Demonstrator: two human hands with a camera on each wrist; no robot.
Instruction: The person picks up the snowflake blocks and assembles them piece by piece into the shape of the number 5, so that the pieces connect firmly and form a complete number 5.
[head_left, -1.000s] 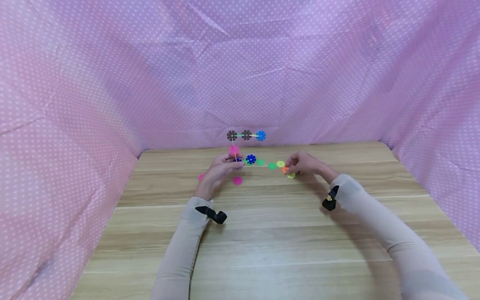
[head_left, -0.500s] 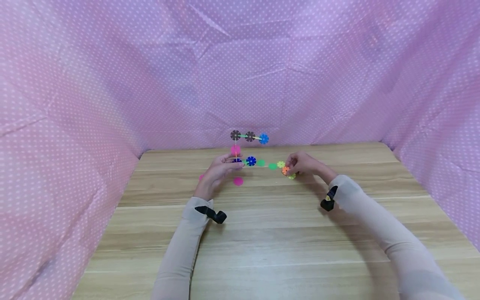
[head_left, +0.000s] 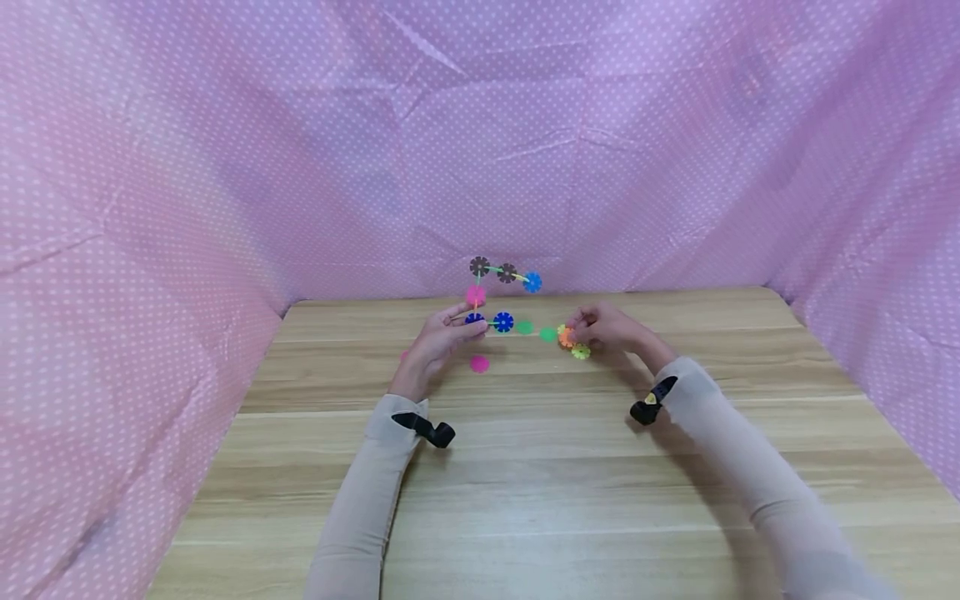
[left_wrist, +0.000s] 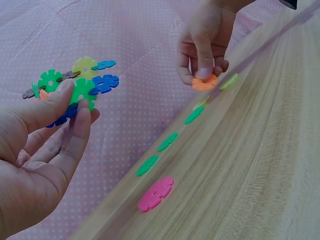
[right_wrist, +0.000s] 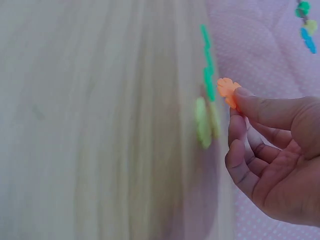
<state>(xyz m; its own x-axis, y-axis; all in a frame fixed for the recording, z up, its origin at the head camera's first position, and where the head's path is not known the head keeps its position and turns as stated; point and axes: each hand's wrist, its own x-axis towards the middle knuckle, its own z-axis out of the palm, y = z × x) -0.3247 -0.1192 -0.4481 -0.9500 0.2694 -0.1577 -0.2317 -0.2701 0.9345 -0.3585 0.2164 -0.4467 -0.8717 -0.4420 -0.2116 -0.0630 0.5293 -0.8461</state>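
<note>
Two hands, both pinching. Right hand [head_left: 609,327] has an orange disc [right_wrist: 227,90] at its rim between thumb and fingertips, notched edge poking out past the grip. Left hand [head_left: 435,347] pinches a chain of linked discs [left_wrist: 82,91], thumb on one side, fingers behind; free ends run beyond that grip. Yellow discs [head_left: 581,352] just beside right grip, green discs [left_wrist: 168,142] between the hands, pink disc [left_wrist: 156,194] nearer the wearer than left grip, all on the table [head_left: 525,483]. Handling: best keep the orange pinch at the rim, slots uncovered; squeeze the chain lightly, joints probably twist easily.
</note>
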